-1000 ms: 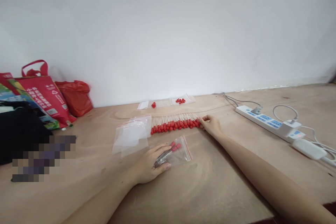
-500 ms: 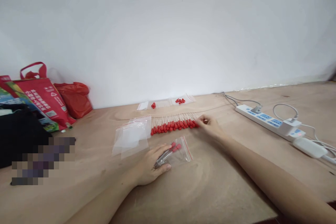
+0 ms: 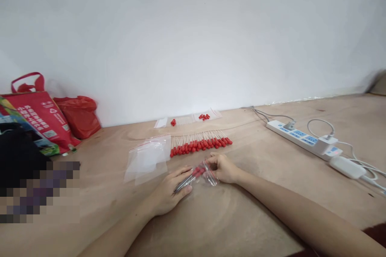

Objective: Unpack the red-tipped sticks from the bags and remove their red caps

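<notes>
The small zip bag lay on the plywood table between both hands: limp, slippery, almost weightless film, best pinched at its stiffer zip rim. The right hand pinched its far edge with curled fingers; the left hand, half closed, gripped what looked like tweezers at its mouth, the row of red-tipped sticks just beyond

Bare plywood table lies open on the near side of the 2 hands and to the right, up to the power strip and the adapter. Just beyond the right hand the row of red-tipped sticks bars the way, with a stack of empty zip bags at its left end. The left hand with its tweezers and the small zip bag fill the middle. Far left, a red tote, a red plastic bag and a black object crowd the wall.
</notes>
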`<state>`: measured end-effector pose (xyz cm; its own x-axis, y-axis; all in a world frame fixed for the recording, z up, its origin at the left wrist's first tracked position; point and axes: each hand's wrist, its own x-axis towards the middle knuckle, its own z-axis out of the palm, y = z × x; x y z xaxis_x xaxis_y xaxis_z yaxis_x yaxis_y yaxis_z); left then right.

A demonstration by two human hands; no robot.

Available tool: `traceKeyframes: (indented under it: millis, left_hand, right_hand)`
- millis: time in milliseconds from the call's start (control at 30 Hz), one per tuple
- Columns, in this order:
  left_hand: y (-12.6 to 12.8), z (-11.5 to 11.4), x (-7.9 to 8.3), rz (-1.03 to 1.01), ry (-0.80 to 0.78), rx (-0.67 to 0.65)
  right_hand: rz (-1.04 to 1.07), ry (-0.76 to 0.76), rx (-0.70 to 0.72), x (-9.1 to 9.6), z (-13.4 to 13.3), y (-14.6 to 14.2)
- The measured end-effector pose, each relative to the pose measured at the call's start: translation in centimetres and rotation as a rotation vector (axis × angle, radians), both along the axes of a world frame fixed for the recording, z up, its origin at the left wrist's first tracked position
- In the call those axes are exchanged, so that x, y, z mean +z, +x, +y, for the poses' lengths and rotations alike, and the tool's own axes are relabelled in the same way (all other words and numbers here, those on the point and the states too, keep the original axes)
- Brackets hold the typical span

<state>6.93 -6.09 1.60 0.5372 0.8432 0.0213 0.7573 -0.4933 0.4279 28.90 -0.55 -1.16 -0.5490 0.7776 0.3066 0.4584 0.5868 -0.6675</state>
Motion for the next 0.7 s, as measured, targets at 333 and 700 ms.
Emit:
traceKeyframes:
  millis: [333,700]
  left_hand:
    - [0.0,0.03,0.12,0.057,-0.002,-0.056]
    - [0.19,-0.11,0.11,0.121,0.02,-0.056]
  right_hand:
    - [-0.085,0.018,0.079,0.57,-0.04,0.28]
    - [-0.099,0.054,0.115,0.97,-0.54,0.04]
